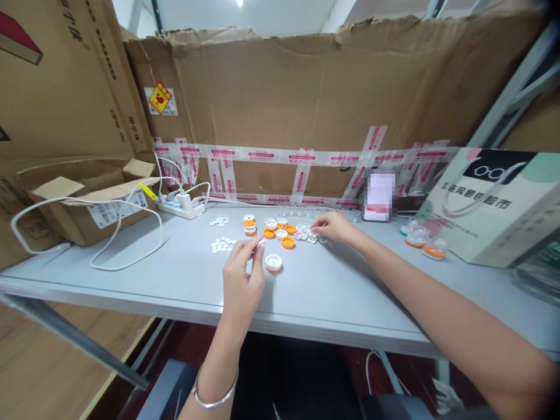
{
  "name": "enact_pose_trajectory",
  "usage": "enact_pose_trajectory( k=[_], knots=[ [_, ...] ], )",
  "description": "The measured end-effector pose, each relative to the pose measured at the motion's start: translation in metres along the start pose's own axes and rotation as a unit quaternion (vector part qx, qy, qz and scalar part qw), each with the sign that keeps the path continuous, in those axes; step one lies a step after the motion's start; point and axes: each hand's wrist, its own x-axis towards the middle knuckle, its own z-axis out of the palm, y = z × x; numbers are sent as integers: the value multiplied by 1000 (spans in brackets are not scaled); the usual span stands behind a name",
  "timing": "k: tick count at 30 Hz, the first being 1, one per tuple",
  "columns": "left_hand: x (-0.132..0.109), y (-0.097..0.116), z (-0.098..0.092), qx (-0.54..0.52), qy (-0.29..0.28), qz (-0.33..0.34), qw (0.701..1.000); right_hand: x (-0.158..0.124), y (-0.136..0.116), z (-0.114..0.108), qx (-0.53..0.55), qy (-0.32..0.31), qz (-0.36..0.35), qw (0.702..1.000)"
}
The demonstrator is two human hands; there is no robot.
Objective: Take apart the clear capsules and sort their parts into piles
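Observation:
My left hand (243, 272) is raised over the table, thumb and forefinger pinched on a small white piece (261, 241). Just right of it stands a round cap, white above and orange below (273, 263). My right hand (335, 226) reaches to a heap of small white ring-like pieces (303, 233), its fingertips closed at the heap's right edge; what they hold, if anything, is too small to make out. Between the hands lie several orange caps (287, 242) and white caps (281, 234). Behind my left hand is a short stack of white and orange caps (249, 225).
Small white discs (223, 244) lie in a group at left, with white pieces (219, 220) behind. A power strip (181, 205), an open carton (96, 201) and a white cable stand left. A phone (377, 195), clear-topped orange pieces (434, 249) and a paper bag (490, 204) are right.

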Motion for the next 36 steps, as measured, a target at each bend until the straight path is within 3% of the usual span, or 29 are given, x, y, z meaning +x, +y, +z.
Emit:
enact_pose_trajectory(
  k=[3,6,9,12,19,27,32,36],
  knots=[
    [0,-1,1,1,7,-18,1000,-5,-10,1,-8,43,-8,999],
    [-1,1,2,-42,-5,-52,998,-21,-37,1,111,55,-56,991],
    [-1,5,2,-73,-52,-47,995,-43,-69,4,327,-103,-126,931],
    [-1,7,2,-71,-78,-23,994,-58,-88,9,401,-177,-150,886],
    [-2,2,4,-20,-62,-9,998,-62,-88,13,427,-175,-127,878],
    [-4,3,4,122,8,92,988,-70,-101,24,453,-51,-83,886],
    [-6,-4,7,185,54,152,969,-69,-101,21,467,-102,-86,874],
    [-6,-7,8,209,35,192,958,-68,-97,17,453,-119,-99,878]
  ],
)
